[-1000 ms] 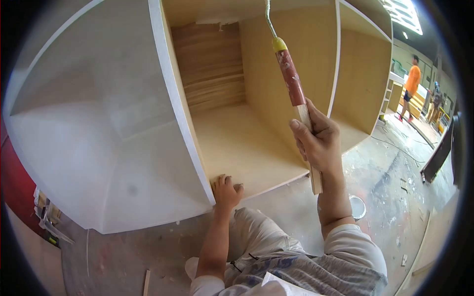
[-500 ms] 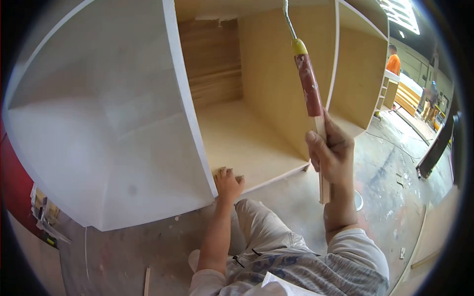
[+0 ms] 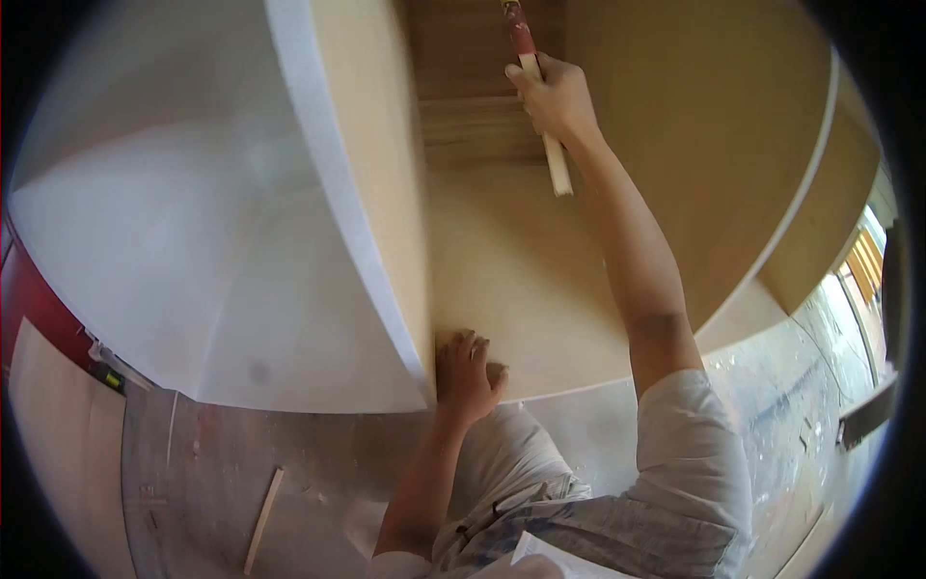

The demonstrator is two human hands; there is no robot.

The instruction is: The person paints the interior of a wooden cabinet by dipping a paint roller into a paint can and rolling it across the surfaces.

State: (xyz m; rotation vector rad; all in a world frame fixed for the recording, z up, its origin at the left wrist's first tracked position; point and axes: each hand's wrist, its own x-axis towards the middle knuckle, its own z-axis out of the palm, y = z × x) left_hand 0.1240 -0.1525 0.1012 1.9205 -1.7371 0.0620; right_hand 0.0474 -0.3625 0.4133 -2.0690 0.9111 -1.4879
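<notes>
My right hand reaches into an open wooden cabinet, its fingers wrapped around the wooden stick that extends the handle of a paint roller. The reddish grip of that handle shows above my fist, and the roller's head is out of view. Below the fist, the bare stick's end hangs over the cabinet floor. My left hand rests on the front edge of the cabinet's bottom board, beside the upright panel, holding nothing, fingers apart. Brown, darker boards form the back wall.
A large white side panel stands on the left, its pale front edge running down to my left hand. Another compartment lies to the right. A thin wood strip is on the stained floor.
My right hand has moved forward and left, carrying the paint roller from in front of the cabinet to inside it. My view has come closer. The left hand stays on the bottom edge.
</notes>
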